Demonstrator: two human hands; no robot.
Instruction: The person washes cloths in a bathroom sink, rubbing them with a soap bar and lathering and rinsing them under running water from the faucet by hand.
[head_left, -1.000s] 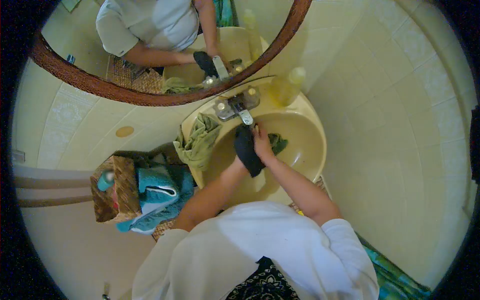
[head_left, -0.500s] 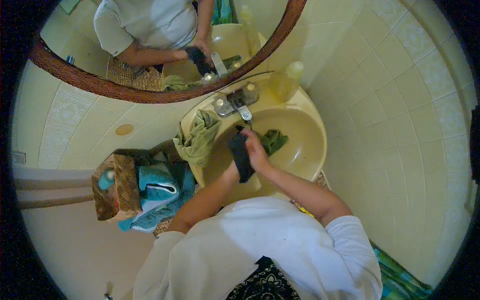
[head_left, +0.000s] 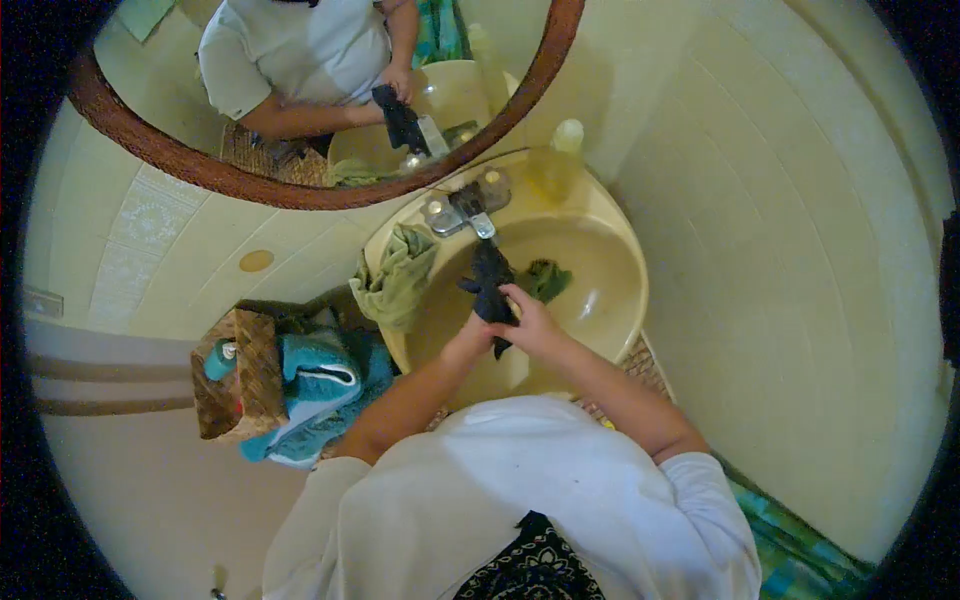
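Observation:
A black cloth [head_left: 491, 272], long and narrow and crumpled, stretches from just under the faucet [head_left: 470, 208] down to my hands over the yellow sink [head_left: 612, 305]. My left hand [head_left: 472, 338] is closed around its lower part. Beside it, my right hand [head_left: 534, 328] pinches the same cloth with thumb and fingers. A short tail of cloth hangs below both hands. In the basin, right of the black cloth, lies a crumpled dark green cloth [head_left: 547, 281]. A lighter green cloth [head_left: 397, 277] is draped over the sink's left rim.
A pale bottle [head_left: 568, 138] stands at the sink's back right corner. To the left are a woven basket [head_left: 256, 375] with a teal bottle [head_left: 219, 360] and folded teal towels [head_left: 316, 368]. A brown-framed mirror [head_left: 300, 202] hangs above; a tiled wall [head_left: 760, 250] borders the right.
The black cloth has moved up toward the faucet and now reaches just beneath the spout. My right hand has shifted lower along it, from lying against its side to pinching it.

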